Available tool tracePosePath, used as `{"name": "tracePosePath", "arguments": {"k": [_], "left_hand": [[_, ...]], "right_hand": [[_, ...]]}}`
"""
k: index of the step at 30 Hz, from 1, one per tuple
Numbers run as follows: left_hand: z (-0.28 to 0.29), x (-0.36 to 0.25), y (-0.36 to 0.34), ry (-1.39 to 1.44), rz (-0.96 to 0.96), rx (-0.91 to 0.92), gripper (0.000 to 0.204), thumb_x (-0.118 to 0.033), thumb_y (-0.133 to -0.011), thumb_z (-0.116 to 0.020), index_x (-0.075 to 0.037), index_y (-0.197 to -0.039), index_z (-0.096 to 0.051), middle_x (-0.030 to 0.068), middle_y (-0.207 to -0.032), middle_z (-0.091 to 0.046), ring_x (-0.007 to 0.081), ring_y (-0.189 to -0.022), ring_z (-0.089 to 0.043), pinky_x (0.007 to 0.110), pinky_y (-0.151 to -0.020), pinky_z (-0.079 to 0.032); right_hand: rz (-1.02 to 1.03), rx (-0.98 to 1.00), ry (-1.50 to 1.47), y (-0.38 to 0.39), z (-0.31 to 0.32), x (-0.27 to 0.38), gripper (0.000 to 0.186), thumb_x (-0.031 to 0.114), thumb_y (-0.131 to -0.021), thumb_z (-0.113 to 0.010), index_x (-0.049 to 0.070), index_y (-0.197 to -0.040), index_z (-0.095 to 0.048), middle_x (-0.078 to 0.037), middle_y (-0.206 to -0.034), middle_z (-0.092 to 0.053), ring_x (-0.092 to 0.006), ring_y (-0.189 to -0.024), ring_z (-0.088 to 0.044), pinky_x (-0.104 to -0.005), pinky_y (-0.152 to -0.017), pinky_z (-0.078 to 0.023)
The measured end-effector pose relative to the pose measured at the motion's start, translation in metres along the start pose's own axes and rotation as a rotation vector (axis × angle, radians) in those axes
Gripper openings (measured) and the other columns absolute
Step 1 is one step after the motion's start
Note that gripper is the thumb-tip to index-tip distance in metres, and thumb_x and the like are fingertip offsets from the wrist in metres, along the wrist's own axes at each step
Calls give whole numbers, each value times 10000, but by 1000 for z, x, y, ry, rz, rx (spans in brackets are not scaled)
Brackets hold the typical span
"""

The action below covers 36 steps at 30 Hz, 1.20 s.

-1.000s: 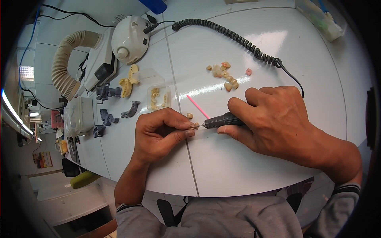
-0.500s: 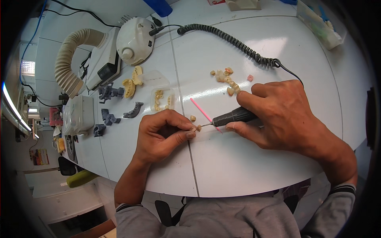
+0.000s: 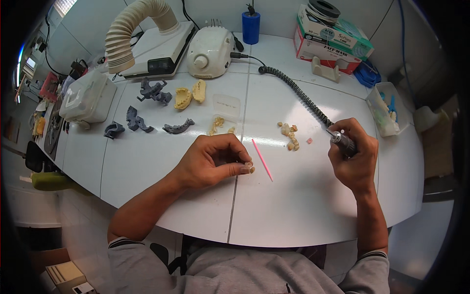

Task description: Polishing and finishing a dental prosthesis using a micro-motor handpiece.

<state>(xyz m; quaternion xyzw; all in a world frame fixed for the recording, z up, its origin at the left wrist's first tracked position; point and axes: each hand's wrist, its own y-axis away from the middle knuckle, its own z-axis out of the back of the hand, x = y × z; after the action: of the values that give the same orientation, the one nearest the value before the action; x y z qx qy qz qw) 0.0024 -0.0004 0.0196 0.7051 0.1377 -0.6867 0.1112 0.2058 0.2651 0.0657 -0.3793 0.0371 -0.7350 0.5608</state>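
Note:
Thumb and fingertips of my left hand (image 3: 208, 159) are closed in a pinch on a small tooth-coloured dental crown (image 3: 248, 164). A second small tan piece (image 3: 252, 170) shows right by the fingertips; whether it is held or lies on the table I cannot tell. My right hand (image 3: 360, 159) is wrapped round a dark rotary handpiece (image 3: 346, 146), its metal tip pointing up and left, well apart from the crown. Between the hands a pink stick (image 3: 262, 160) lies on the table. Beyond it are several loose crowns (image 3: 286, 130) and a pink piece (image 3: 309, 140).
A coiled black cord (image 3: 298, 93) runs to a white control unit (image 3: 210, 54). Behind my left hand stand an open clear box (image 3: 226, 105), yellow dental models (image 3: 183, 99) and grey models (image 3: 154, 91). A hosed white machine (image 3: 161, 49), cartons (image 3: 328, 49) and a clear bin (image 3: 384, 110) stand farther out.
My right hand has drawn the handpiece away from the crown to the right and turned it upward. My left hand keeps its pinch. The view has tilted up, showing more of the table's back.

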Motion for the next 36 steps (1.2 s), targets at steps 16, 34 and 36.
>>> {"name": "tracePosePath", "arguments": {"k": [16,34,36], "left_hand": [[2,6,-2,42,84,85,115,15,-956,-814,24,-1051,-751,90,-992,-791,132,-959,-755,278,-883,-613],[-7,-6,-4,-221,133,40,100,-10,-895,-833,9,-971,-772,81,-968,-793,118,-913,-740,272,-848,-595],[-7,-4,-4,-227,130,39,97,-10,-894,-831,9,-970,-774,80,-966,-793,118,-916,-739,272,-850,-593]], "right_hand": [[411,233,184,26,-27,-3,405,285,-796,-922,47,-1085,-765,-85,-863,-679,-243,-690,-651,-360,-585,-512],[533,186,164,31,-33,-3,423,214,-788,-907,174,-1203,-828,-26,-874,-671,-162,-698,-625,-318,-577,-470],[538,183,163,31,-33,-4,423,215,-791,-905,176,-1205,-828,-26,-878,-672,-161,-694,-624,-317,-575,-468]]}}
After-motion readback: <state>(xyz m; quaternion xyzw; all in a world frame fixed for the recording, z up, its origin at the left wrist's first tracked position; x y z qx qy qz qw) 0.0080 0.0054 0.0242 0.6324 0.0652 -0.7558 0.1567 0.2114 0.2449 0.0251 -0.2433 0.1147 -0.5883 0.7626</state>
